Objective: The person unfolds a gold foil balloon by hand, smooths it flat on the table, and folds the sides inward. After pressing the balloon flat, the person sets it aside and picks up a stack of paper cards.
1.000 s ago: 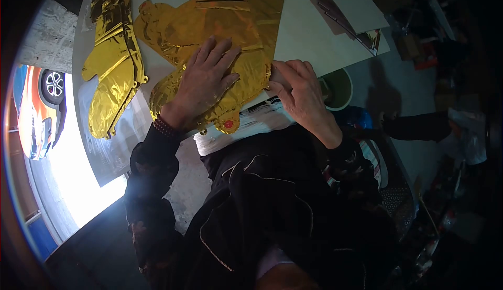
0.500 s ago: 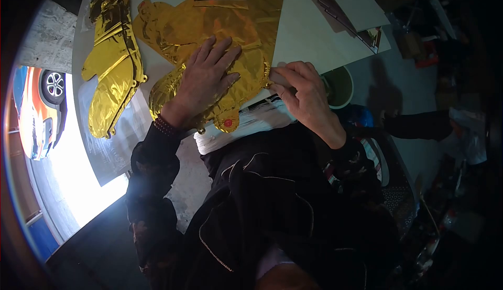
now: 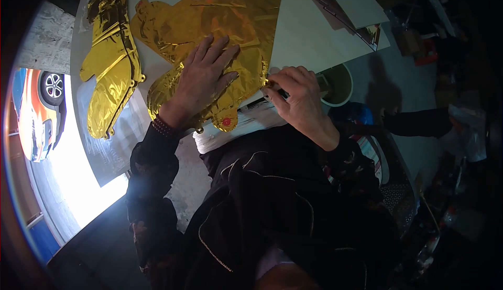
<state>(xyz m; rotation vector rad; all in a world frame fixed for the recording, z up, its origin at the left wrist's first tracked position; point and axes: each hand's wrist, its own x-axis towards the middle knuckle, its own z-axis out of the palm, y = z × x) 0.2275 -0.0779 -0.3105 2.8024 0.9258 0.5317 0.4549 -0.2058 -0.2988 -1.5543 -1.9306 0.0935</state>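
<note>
Several flat gold foil balloons lie on the table under my hands. My left hand (image 3: 201, 80) rests palm down on the uppermost foil balloon (image 3: 250, 72), fingers spread. This balloon has small tabs along its edge and a red round mark near its lower end. At its right edge, my right hand (image 3: 301, 96) is closed, thumb and index finger pinching a small tab; the exact contact is partly hidden by the fingers. To the left lies another folded gold foil balloon (image 3: 112, 75), apart from both hands.
White bundled material (image 3: 230, 132) lies between the table's near edge and my body. Flat cards or sheets (image 3: 351, 7) lie at the back right. A green bucket (image 3: 339, 83) stands right of the table. An orange car (image 3: 39, 111) shows through the bright opening at left.
The fingers of my right hand have shifted slightly and curled closer around the tab at the balloon's edge. My left hand stays pressed in the same place.
</note>
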